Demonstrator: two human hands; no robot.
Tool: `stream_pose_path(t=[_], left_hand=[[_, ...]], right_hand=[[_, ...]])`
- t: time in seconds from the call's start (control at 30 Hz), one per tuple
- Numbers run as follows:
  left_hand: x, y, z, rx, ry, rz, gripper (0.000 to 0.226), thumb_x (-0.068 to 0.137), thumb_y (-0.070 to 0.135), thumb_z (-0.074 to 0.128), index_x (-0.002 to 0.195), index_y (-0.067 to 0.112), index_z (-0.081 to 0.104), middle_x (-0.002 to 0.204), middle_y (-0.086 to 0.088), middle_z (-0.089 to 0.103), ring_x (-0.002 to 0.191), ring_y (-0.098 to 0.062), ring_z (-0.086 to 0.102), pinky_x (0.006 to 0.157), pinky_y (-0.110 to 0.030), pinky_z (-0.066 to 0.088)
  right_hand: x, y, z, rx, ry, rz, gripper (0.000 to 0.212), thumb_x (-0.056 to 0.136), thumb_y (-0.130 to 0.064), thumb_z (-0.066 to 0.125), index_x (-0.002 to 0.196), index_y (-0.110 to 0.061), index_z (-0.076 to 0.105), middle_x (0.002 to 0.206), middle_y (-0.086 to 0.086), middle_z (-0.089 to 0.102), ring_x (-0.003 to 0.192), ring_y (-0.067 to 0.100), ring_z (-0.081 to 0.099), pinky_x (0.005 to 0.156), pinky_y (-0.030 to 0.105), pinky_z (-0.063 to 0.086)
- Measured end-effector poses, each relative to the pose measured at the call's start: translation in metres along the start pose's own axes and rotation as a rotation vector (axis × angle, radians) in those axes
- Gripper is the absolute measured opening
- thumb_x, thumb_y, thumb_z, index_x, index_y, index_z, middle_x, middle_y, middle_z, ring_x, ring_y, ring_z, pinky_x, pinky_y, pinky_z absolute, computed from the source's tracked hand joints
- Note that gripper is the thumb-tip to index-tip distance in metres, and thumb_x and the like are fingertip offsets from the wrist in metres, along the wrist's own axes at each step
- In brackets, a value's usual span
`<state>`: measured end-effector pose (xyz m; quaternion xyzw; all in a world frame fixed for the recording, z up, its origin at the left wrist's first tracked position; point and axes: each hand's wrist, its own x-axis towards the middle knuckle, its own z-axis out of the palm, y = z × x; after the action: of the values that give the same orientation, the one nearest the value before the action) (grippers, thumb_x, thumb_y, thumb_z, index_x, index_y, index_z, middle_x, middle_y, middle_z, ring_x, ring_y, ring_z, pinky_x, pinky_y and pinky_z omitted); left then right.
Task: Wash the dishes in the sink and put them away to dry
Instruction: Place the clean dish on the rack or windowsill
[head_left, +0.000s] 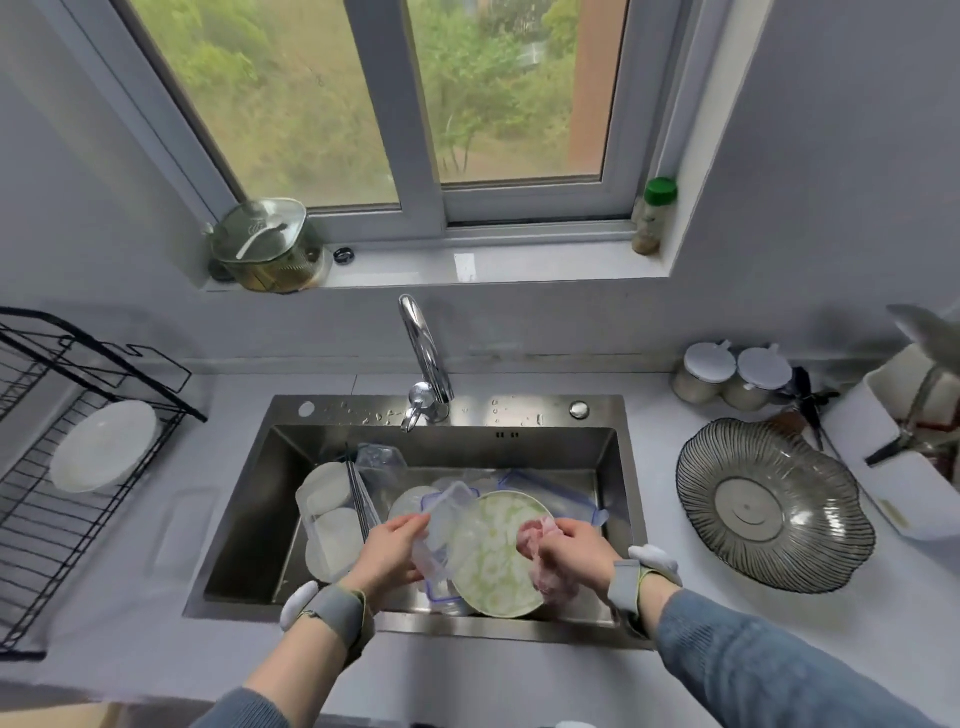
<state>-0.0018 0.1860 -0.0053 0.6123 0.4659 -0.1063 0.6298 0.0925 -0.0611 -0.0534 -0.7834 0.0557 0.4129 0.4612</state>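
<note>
Over the steel sink (613, 467) my left hand (389, 551) grips the left edge of a clear plastic container lid with a blue seal (441, 525). A round green-patterned plate (493, 556) leans upright just right of it. My right hand (576, 551) holds a pink cloth (540, 566) against the plate's right side. Several white dishes (327, 519), chopsticks (361, 499) and a clear container (382, 465) lie in the left of the sink. A second blue-rimmed clear container (561, 486) lies behind the plate.
A black wire drying rack (52, 519) on the left counter holds one white bowl (104, 447). The faucet (426, 358) stands behind the sink. A ribbed glass bowl (774, 504), two lidded jars (727, 379) and a white bin (904, 452) sit on the right counter.
</note>
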Motion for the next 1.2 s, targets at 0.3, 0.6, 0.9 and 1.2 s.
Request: stream_pose_path(t=[0.3,0.6,0.9,1.2], left_hand=[[-0.003,0.054,-0.009,0.834,0.148,0.499,0.086,0.076,0.078,0.067,0.136,0.017,0.064,0.133,0.002,0.068,0.122,-0.017,0.064,0.106,-0.036,0.05],[-0.011,0.072,-0.054,0.945,0.045,0.629,0.096,0.071,0.072,0.078,0.144,0.015,0.055,0.143,-0.002,0.061,0.132,-0.019,0.057,0.109,-0.034,0.047],[-0.016,0.079,-0.089,0.858,0.103,0.734,0.086,0.076,0.071,0.074,0.139,0.014,0.059,0.13,-0.003,0.068,0.116,-0.017,0.063,0.097,-0.029,0.05],[-0.019,0.073,-0.105,0.845,-0.06,0.628,0.073,0.088,0.076,0.049,0.131,0.016,0.046,0.117,-0.006,0.068,0.102,-0.022,0.063,0.09,-0.036,0.052]], right_hand=[[0.0,-0.032,0.014,0.105,0.202,-0.153,0.015,0.084,-0.037,0.082,0.087,-0.024,0.075,0.082,-0.007,0.077,0.079,0.008,0.071,0.074,0.018,0.055],[-0.009,-0.06,0.069,0.175,0.295,-0.219,0.019,0.093,-0.039,0.074,0.094,-0.02,0.075,0.074,-0.001,0.075,0.059,0.013,0.068,0.052,0.028,0.054],[-0.022,-0.094,0.129,0.274,0.319,-0.26,0.019,0.098,-0.036,0.067,0.099,-0.018,0.074,0.081,0.004,0.077,0.07,0.019,0.072,0.062,0.03,0.057],[-0.025,-0.11,0.168,0.137,0.434,-0.284,0.018,0.095,-0.044,0.067,0.105,-0.031,0.074,0.096,-0.009,0.077,0.094,0.009,0.07,0.082,0.026,0.052]])
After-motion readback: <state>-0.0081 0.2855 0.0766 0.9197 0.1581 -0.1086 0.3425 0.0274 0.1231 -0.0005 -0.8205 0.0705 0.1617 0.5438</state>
